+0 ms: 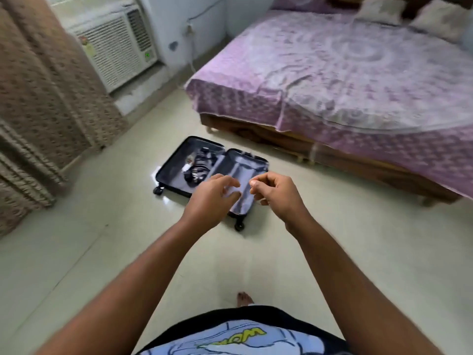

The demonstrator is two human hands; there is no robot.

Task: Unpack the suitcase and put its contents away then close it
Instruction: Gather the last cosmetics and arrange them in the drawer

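Black and lying flat on the pale tiled floor [97, 252], the suitcase [212, 175] is spread open in two halves with its wheels toward the person. The half farther from the bed [345, 80] holds a tangle of dark cables and a small white item [198, 165]; what exactly they are is too blurred to tell. The half nearer the bed shows only its grey lining. The suitcase sits just off the foot corner of the bed, apart from its wooden frame.

Both arms reach forward above the suitcase, not touching it. The left hand [212, 198] hangs over the middle hinge with its fingers loosely curled and nothing in them. The right hand [275, 193] hovers over the suitcase half nearer the bed, fingers also bent inward, thumb close to the forefinger, holding nothing visible. The two hands are near each other but apart.

Beyond the suitcase, on the side away from the bed, a white window air conditioner [112, 44] sits low in the wall, beside a brown patterned curtain [43, 93]. The bed wears a purple printed sheet with two pillows [409, 14] at its far end
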